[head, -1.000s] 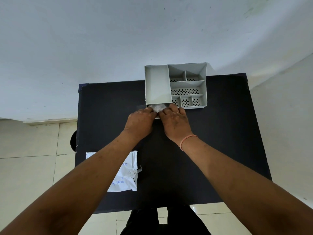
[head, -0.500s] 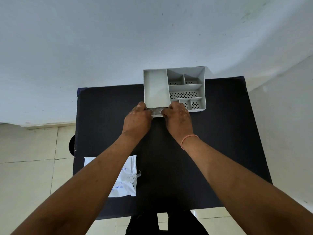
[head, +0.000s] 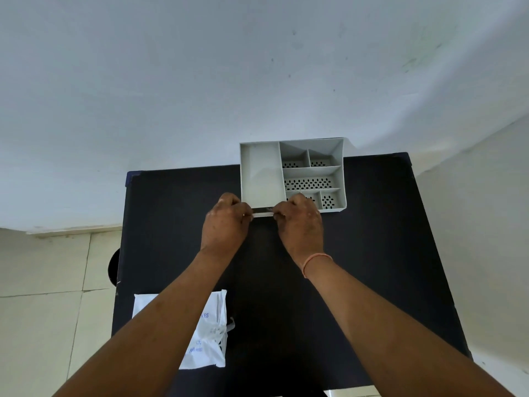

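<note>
A grey plastic organiser tray (head: 260, 176) with several compartments, some with perforated floors, stands at the far edge of a black table (head: 372, 253). Just in front of its near wall, my left hand (head: 226, 224) and my right hand (head: 300, 224) each pinch one end of a thin white strip (head: 263, 214) stretched flat between them. What the strip is made of cannot be told. My right wrist carries an orange band.
A white plastic bag (head: 211, 333) with blue print lies at the near left of the table, partly under my left forearm. A white wall rises behind the table. Tiled floor shows on the left, with a dark round object (head: 114, 266) beside the table's edge.
My hands have drawn apart. The crumpled white thing they held together by the tray's near wall now stretches between them as a thin flat strip.
</note>
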{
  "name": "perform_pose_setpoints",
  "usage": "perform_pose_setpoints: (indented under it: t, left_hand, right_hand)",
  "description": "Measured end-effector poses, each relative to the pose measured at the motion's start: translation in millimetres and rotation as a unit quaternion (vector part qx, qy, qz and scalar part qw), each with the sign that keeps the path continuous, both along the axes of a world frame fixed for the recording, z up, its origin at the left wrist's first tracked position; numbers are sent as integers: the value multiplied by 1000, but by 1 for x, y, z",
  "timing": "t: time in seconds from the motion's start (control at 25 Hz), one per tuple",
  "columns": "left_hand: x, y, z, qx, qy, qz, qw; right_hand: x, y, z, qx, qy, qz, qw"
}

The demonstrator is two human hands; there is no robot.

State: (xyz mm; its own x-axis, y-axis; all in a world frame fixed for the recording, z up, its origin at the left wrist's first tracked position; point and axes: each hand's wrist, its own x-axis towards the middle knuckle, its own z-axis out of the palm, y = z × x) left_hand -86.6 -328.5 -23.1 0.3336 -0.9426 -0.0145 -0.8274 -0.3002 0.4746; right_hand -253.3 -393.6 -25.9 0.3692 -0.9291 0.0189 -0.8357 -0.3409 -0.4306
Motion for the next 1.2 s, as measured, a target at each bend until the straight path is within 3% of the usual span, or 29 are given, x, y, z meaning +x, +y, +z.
perform_pose_setpoints:
  t: [0.28,0.68,0.88,1.04,1.2]
  left_hand:
    - [8,-14,2,0,32,15,999]
    - [10,-17,3,39,12,-13,999]
    - [10,8,27,3,27,40,999]
    - [30,60,41,0,66,118,991]
    - [55,125,36,122,98,197,968]
  right_hand:
    - [3,-12,-2,-3,-39,17,999]
    - [8,-18,2,2,8,31,999]
    - [16,-2,28,33,-56,62,996]
    - [41,37,43,131,-84,105,982]
    - [73,86,40,289,-3,175,941]
